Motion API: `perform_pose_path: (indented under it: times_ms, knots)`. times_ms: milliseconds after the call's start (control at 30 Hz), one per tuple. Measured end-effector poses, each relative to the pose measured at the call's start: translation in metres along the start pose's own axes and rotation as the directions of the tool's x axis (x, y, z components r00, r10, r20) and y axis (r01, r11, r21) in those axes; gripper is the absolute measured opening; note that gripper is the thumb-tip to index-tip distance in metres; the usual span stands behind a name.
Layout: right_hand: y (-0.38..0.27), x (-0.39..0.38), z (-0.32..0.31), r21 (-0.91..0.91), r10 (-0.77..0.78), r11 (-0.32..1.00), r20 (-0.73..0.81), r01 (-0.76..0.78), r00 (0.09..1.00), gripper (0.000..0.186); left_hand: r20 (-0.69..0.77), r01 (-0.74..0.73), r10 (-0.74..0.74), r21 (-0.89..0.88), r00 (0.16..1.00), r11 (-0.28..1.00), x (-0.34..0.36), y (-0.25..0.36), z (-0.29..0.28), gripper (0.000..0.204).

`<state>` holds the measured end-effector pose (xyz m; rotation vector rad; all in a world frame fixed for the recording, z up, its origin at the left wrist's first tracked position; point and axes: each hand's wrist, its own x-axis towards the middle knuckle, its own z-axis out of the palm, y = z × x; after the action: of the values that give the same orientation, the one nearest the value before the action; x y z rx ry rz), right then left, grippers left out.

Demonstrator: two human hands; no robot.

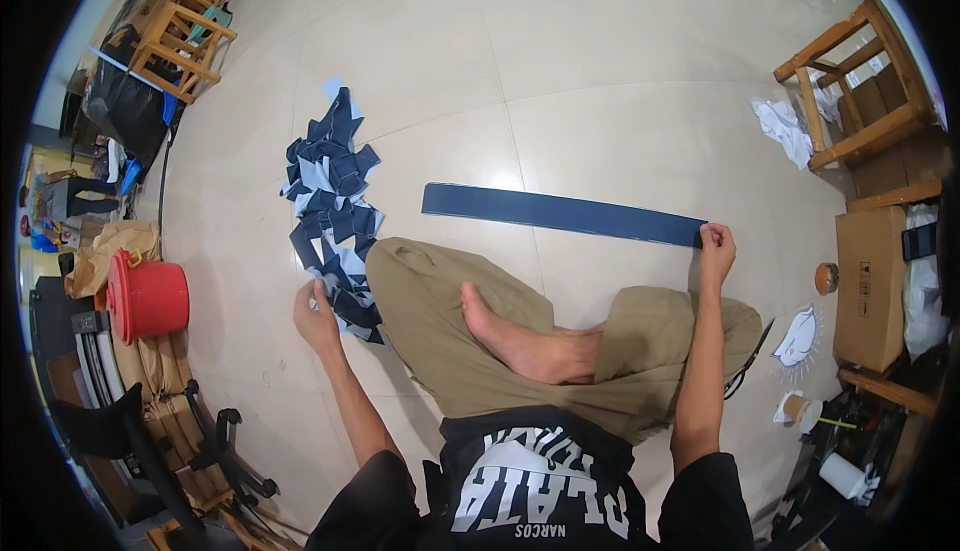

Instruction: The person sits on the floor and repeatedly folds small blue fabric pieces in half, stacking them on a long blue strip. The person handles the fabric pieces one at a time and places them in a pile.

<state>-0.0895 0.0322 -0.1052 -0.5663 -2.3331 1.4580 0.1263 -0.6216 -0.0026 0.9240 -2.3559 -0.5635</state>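
A long dark blue fabric strip [560,214] lies stretched out on the floor in front of my crossed legs. Its right end is pinched between the thumb and fingers of my right hand [717,251]. To the left of my knee is a long, loose pile of small cut fabric pieces [335,171], some dark blue and some pale blue. At the pile's near end, my left hand [317,319] has its thumb and fingers closed together beside a pale piece; whether that piece is in its grip is hard to make out.
On the left stand a red lidded bucket [150,296], wooden stools [180,46] and a black wheeled chair [215,441]. A wooden stool [865,91], a cardboard box [868,286], a small round container [826,278] and a cup [800,411] are on the right.
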Motion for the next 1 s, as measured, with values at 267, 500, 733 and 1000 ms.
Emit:
perform_pose_path:
  times_ms: [267, 500, 733, 1000]
  knots:
    - [-0.102, -0.089, 0.052, 0.079, -0.122, 0.992, 0.377, 0.100, 0.918, 0.008, 0.184, 0.027, 0.104, -0.597, 0.978, 0.801, 0.009, 0.178, -0.070, 0.020]
    - [-0.245, -0.223, 0.117, 0.188, -0.162, 0.856, 0.982, -0.482, 0.095, 0.045, 0.140, -0.034, 0.327, -0.879, 0.935, 0.475, 0.010, 0.237, -0.117, 0.034]
    - [-0.285, -0.254, 0.139, 0.238, -0.316, 0.128, 0.930, -0.963, 0.188, 0.068, 0.784, 0.164, 0.364, -0.500, 0.502, 0.851, 0.001, 0.221, -0.114, 0.026]
    - [-0.222, -0.209, 0.114, 0.412, -0.052, 0.172, 0.911, -0.895, 0.409, 0.052, 0.325, 0.395, 0.946, -0.867, -0.010, 0.302, -0.084, 0.304, -0.091, 0.047]
